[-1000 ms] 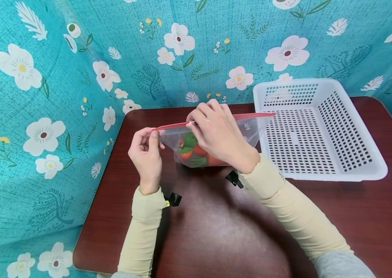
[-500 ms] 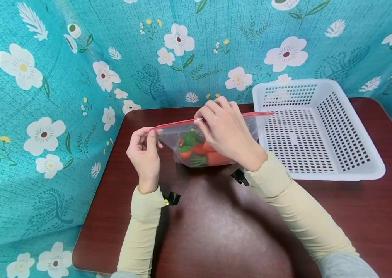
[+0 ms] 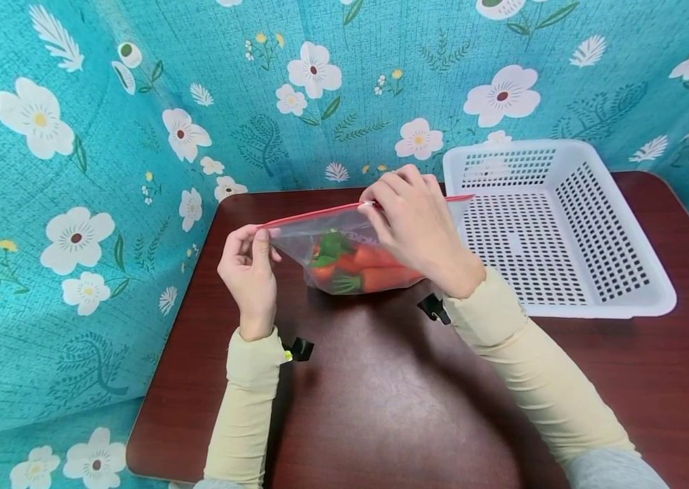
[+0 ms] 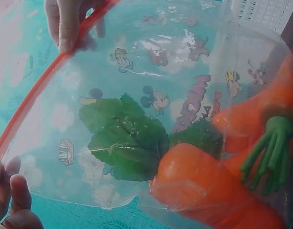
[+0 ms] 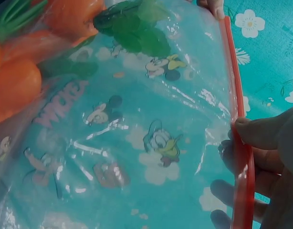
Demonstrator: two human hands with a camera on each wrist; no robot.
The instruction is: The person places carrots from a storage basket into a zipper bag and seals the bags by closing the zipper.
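A clear plastic zip bag (image 3: 295, 243) printed with cartoon figures hangs between my hands, its red zip strip (image 3: 314, 215) running along the top. Inside lie orange carrots (image 3: 378, 277) with green stalks, and green leaves (image 4: 127, 143). My left hand (image 3: 253, 275) pinches the strip's left end between thumb and fingers. Farther right along the strip, my right hand (image 3: 414, 224) pinches it at a small whitish slider (image 3: 369, 203). In the right wrist view, the right thumb (image 5: 261, 131) presses the strip from one side while the fingers lie behind it. The right hand hides part of the bag in the head view.
A white perforated plastic basket (image 3: 662, 292) stands at the right, just beyond the bag's right end. Everything is on a dark red-brown table (image 3: 375, 401). Behind and to the left hangs a turquoise floral cloth (image 3: 357, 88).
My right hand has slid rightward along the red strip, and the slider has moved with it. More of the carrots now shows. The left hand still holds its end and has shifted slightly left.
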